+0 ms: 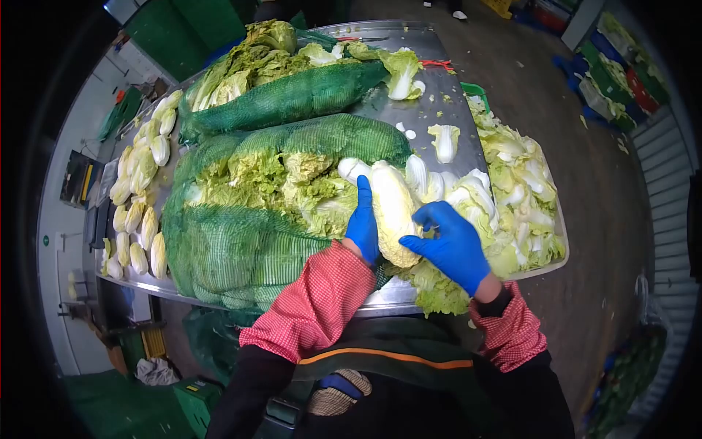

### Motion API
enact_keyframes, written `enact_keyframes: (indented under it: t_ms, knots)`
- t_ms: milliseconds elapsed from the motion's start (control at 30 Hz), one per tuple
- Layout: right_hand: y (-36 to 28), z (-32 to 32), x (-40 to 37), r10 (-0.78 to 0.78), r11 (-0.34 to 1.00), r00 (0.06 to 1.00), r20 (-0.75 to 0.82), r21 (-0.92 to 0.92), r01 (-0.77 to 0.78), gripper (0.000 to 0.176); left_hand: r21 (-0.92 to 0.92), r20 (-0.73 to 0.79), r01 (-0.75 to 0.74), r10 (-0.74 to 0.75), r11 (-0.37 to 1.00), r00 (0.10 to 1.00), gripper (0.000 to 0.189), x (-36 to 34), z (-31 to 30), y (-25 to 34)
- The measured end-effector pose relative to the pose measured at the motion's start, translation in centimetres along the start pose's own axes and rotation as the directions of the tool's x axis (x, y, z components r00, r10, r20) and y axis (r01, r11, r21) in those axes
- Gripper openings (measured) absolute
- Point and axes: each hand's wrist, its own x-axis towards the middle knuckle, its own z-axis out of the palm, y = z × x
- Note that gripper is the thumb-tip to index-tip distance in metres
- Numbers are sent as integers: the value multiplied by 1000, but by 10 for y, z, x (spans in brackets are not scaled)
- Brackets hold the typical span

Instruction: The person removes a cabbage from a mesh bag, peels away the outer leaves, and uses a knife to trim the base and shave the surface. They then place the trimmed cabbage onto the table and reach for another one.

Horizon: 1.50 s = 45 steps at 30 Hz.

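Note:
A peeled, pale yellow-white cabbage (393, 212) lies between my hands near the front edge of the metal table. My left hand (363, 222), in a blue glove, holds its left side with the thumb up. At its right side my right hand (447, 245), also gloved in blue, has thumb and fingers curved and apart, with nothing visible between them. Behind my left hand is a green mesh sack (241, 245), open along the middle, with leafy cabbages (278, 183) inside. Loose outer leaves (472, 197) lie to the right of the peeled cabbage.
Another mesh sack (292, 95) of cabbages lies farther back. Several trimmed cabbages (150, 227) sit along the table's left side. A bin (561, 241) full of leaves stands against the right edge. One leaf (444, 143) lies on the metal. A person's shoe (459, 14) shows at the top.

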Motion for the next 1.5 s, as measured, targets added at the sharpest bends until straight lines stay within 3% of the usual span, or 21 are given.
enact_keyframes:
  t_ms: [67, 100, 133, 233, 333, 467, 567, 600, 700, 833, 867, 967, 1067, 1167, 1200, 1233, 1300, 1367, 1433, 1467, 1500]
  knots:
    - [4, 1, -3, 36, 999, 994, 101, 6, -37, 30, 118, -77, -96, 105, 988, 991, 86, -1, 4, -2]
    - [6, 1, -4, 52, 998, 986, 155, 10, -54, 27, 79, -70, -84, 90, 993, 994, 86, -2, 2, -1]
    - [10, -1, -9, 38, 981, 984, 173, 180, -70, 21, 41, -63, -73, 75, 996, 995, 85, -3, 0, 1]
    - [7, -35, -12, 395, 793, 846, 358, 331, -511, 20, -18, -76, -54, 53, 998, 996, 82, -3, -13, 9]
    - [33, -24, -10, 191, 974, 979, -77, -109, -199, 21, -92, -14, -26, 25, 995, 1000, 81, -5, -16, 9]
    - [18, -15, -10, 412, 876, 906, 92, 235, -422, 35, -105, 59, -16, 22, 994, 998, 83, -13, -1, 8]
    - [9, -2, -11, 336, 824, 930, 146, 432, -366, 35, -218, 294, 0, 65, 976, 954, 87, -12, -6, 3]
    - [6, 2, -11, 250, 842, 957, 146, 456, -290, 34, -210, 242, -44, 95, 977, 965, 89, -16, 5, 1]
    - [-3, 10, -8, 214, 828, 970, 115, 506, -243, 32, -233, 253, -48, 108, 971, 961, 95, -23, 13, 3]
    - [-1, 4, -3, 328, 786, 927, 184, 491, -376, 30, -210, 324, 75, -3, 975, 946, 106, -19, -12, 10]
    - [-1, 6, -3, 322, 796, 933, 163, 487, -360, 30, -80, 236, 27, -7, 996, 972, 109, -21, -13, 11]
    - [-1, 3, -4, 353, 791, 910, 215, 451, -413, 31, -65, 208, 1, 12, 998, 978, 107, -30, -3, 11]
    - [-6, 18, -8, -73, 977, 997, -18, 201, 75, 34, -245, 265, 6, 62, 969, 962, 101, -21, -17, 4]
    - [-23, 21, -8, -157, 987, 987, 35, -35, 158, 37, -166, 116, -159, 180, 973, 977, 92, -31, 1, 1]
    - [-16, 19, -7, -162, 987, 982, 101, -2, 163, 31, -173, 125, -137, 160, 975, 979, 91, -30, -2, 1]
    - [-14, 12, -9, -18, 990, 977, 214, 142, -13, 29, -181, 133, -117, 142, 976, 981, 90, -27, -8, 1]
    - [-12, -7, -14, 200, 854, 853, 481, 342, -393, 25, -183, 133, -129, 154, 975, 979, 89, -25, -17, 3]
    - [-12, -25, -17, 299, 757, 855, 424, 441, -483, 21, -167, 121, -191, 213, 967, 970, 89, -23, -21, 7]
    - [14, -24, -10, 335, 816, 926, 176, 436, -379, 24, -180, 160, -141, 170, 974, 972, 90, -25, -22, 11]
    - [21, -18, -8, 323, 922, 946, -7, 229, -313, 24, -160, 209, -102, 135, 982, 969, 91, -26, -29, 10]
    - [19, -18, -6, 346, 912, 938, 32, 224, -344, 22, -135, 261, -63, 97, 989, 960, 91, -26, -30, 10]
